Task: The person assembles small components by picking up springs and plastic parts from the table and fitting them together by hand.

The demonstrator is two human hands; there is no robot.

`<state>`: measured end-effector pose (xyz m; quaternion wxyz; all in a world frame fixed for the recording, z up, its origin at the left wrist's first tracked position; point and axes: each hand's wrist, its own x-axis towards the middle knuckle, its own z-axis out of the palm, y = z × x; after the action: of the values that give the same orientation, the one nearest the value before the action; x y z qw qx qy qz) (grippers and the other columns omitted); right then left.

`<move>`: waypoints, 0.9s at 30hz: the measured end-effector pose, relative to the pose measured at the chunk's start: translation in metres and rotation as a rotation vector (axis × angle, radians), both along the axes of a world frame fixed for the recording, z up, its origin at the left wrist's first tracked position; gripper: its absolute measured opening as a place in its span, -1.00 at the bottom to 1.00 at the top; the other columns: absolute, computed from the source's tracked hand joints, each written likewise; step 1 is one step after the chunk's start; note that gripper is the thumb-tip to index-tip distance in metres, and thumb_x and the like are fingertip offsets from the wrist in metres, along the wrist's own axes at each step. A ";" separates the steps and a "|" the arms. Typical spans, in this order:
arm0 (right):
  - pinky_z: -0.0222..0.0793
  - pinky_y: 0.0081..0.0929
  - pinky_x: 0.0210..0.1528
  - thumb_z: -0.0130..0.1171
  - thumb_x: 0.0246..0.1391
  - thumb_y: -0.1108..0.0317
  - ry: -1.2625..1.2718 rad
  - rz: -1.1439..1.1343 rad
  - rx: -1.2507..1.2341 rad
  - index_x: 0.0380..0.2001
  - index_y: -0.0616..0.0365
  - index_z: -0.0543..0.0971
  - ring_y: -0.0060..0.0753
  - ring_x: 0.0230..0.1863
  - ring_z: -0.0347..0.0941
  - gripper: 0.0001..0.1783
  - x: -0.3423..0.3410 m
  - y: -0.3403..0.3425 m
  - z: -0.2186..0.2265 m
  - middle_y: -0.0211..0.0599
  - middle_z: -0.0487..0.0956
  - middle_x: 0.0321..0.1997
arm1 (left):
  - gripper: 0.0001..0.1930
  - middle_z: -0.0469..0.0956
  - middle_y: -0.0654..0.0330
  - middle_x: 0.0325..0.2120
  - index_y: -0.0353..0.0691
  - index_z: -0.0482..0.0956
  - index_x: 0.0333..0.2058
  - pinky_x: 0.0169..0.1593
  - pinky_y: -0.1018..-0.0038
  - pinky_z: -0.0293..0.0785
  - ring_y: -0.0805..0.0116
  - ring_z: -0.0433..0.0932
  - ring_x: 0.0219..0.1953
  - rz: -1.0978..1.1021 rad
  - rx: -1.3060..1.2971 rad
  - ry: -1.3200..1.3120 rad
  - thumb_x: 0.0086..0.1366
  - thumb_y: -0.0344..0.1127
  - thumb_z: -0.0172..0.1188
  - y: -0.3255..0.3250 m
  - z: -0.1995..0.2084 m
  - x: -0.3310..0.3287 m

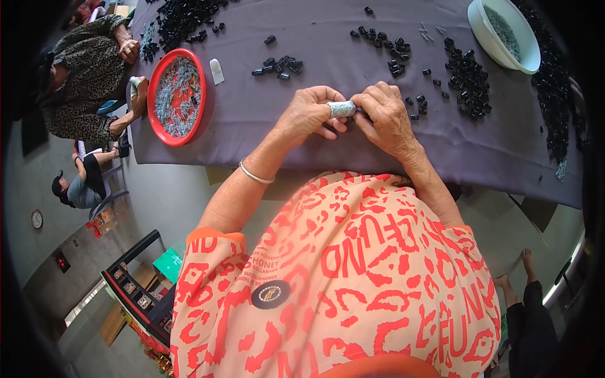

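Observation:
My left hand and my right hand meet over the near part of the cloth-covered table. Both have their fingers closed, tip to tip. A silvery grey, rounded sleeve-like piece shows at the left fingertips; whether it is worn on a finger or held is unclear. Right thumb and forefinger pinch at its end, where a small dark bit is too hidden to name. Several small black cylindrical parts lie just right of my right hand. Another group of black parts lies beyond my left hand.
A red basin of thin grey-blue pieces stands left, beside a small white piece. Far right are a pale bowl of similar pieces and a heap of black parts. Another person sits at the table's left edge.

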<state>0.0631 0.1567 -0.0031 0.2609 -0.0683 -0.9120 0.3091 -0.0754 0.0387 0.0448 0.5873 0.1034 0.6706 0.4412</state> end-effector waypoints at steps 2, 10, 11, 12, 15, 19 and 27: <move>0.19 -0.37 -0.20 0.19 -0.28 0.49 0.000 0.010 0.008 -0.41 0.12 0.50 -0.33 -0.32 0.36 -0.77 0.001 0.001 0.003 -0.39 0.44 -0.45 | -0.77 0.55 0.20 -0.42 -0.30 0.51 -0.25 -0.46 0.58 0.59 0.48 0.58 -0.44 -0.038 -0.017 0.018 0.13 -0.32 0.19 -0.001 0.001 0.000; 0.24 -0.29 -0.03 0.19 -0.14 0.40 0.121 -0.004 -0.028 -0.19 0.19 0.50 -0.14 -0.10 0.39 -0.65 -0.021 -0.008 0.033 -0.18 0.49 -0.17 | -0.80 0.56 0.24 -0.49 -0.27 0.54 -0.27 -0.57 0.66 0.50 0.55 0.55 -0.51 0.034 0.103 -0.011 0.09 -0.38 0.22 -0.006 -0.009 -0.003; 0.21 -0.28 0.04 0.16 -0.08 0.35 0.085 0.050 -0.013 -0.13 0.18 0.49 -0.14 0.01 0.35 -0.62 -0.027 -0.014 0.042 -0.18 0.47 -0.08 | -0.80 0.55 0.26 -0.49 -0.27 0.55 -0.29 -0.57 0.65 0.50 0.56 0.54 -0.51 0.011 0.165 -0.017 0.07 -0.40 0.21 -0.010 -0.015 -0.005; 0.21 -0.28 0.04 0.16 -0.08 0.35 0.090 0.054 -0.005 -0.13 0.18 0.49 -0.14 0.01 0.35 -0.62 -0.031 -0.017 0.046 -0.18 0.47 -0.08 | -0.80 0.55 0.26 -0.49 -0.27 0.55 -0.29 -0.57 0.65 0.50 0.56 0.54 -0.51 0.014 0.174 -0.011 0.07 -0.40 0.21 -0.013 -0.021 -0.005; 0.13 -0.25 0.12 -0.03 0.06 0.20 -0.042 0.178 0.003 -0.09 0.19 0.47 -0.14 0.13 0.27 -0.61 -0.040 -0.019 0.036 -0.20 0.44 0.01 | -0.70 0.53 0.25 -0.44 -0.33 0.49 -0.24 -0.38 0.60 0.49 0.50 0.49 -0.42 0.031 0.302 0.156 0.06 -0.31 0.22 -0.013 -0.014 0.000; 0.15 -0.27 0.09 -0.04 0.05 0.17 -0.136 0.029 -0.074 -0.19 0.09 0.52 -0.19 0.08 0.32 -0.66 -0.049 -0.022 0.022 -0.24 0.48 -0.05 | -0.73 0.52 0.20 -0.45 -0.38 0.46 -0.29 -0.55 0.60 0.51 0.49 0.55 -0.50 -0.026 0.035 0.027 0.13 -0.29 0.19 -0.004 -0.007 0.001; -0.02 -0.26 0.21 -0.34 0.18 0.17 -0.205 0.200 -0.011 -0.05 0.11 0.49 -0.22 0.25 0.20 -0.53 -0.053 -0.017 0.017 -0.28 0.47 0.06 | -0.76 0.51 0.21 -0.42 -0.36 0.48 -0.27 -0.66 0.62 0.46 0.53 0.52 -0.55 0.099 0.206 0.071 0.18 -0.30 0.17 -0.008 -0.019 0.010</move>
<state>0.0098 0.1398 0.0143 0.1338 -0.0099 -0.9345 0.3298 -0.0653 0.0305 0.0261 0.5270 0.1454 0.6464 0.5323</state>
